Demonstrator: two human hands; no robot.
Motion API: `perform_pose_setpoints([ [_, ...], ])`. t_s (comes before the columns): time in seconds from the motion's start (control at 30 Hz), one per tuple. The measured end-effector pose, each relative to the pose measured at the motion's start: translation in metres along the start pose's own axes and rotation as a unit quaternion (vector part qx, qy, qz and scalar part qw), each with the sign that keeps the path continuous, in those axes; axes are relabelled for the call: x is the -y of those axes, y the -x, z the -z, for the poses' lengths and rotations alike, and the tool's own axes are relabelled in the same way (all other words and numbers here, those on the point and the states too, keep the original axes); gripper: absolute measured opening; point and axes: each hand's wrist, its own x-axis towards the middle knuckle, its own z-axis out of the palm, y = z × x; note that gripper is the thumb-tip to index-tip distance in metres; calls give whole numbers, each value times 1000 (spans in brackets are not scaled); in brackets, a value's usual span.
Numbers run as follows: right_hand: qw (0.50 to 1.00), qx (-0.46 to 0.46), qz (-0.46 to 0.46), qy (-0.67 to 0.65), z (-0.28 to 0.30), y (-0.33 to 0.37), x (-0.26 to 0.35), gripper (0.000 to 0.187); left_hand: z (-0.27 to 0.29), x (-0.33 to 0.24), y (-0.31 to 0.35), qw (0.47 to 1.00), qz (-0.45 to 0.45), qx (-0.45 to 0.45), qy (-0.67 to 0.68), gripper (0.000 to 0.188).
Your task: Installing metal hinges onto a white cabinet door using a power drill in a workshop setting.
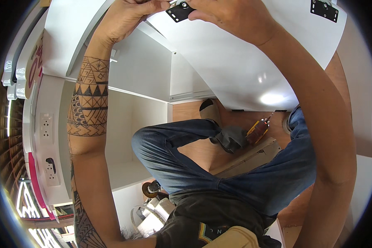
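Observation:
A large white panel (239, 62) stands in front of me. A black metal bracket with a small round fitting (179, 12) is at its upper edge. My right hand (235, 18) is closed around this bracket, thumb against its right side; the other fingers are partly cut off by the picture's top. My left hand (128, 18) is closed just left of the bracket, its thumb pointing toward it. Whatever its fingers pinch is hidden at the top edge. A second black bracket (324, 10) is on the panel's far right corner, apart from both hands.
A white cabinet with an open compartment (132, 74) is on the left, with wall sockets (46, 126) beyond it. A red and yellow power tool with a bit (259, 129) lies on the wooden floor between my legs, near a wooden-edged board (248, 159).

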Motion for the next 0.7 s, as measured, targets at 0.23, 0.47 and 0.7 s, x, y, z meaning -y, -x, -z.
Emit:
perform_pose_setpoints([
  [0.23,1000,8,7,17,6,-7,2,25,-5,-1,-4,1000,-9,-17,-14,29],
  [0.47,999,39,-4,23,5,-8,2,23,2,5,2,997,-58,-3,-54,29],
  [0.7,999,8,21,25,-3,-4,-2,21,-6,-6,4,996,-14,-43,-71,31],
])
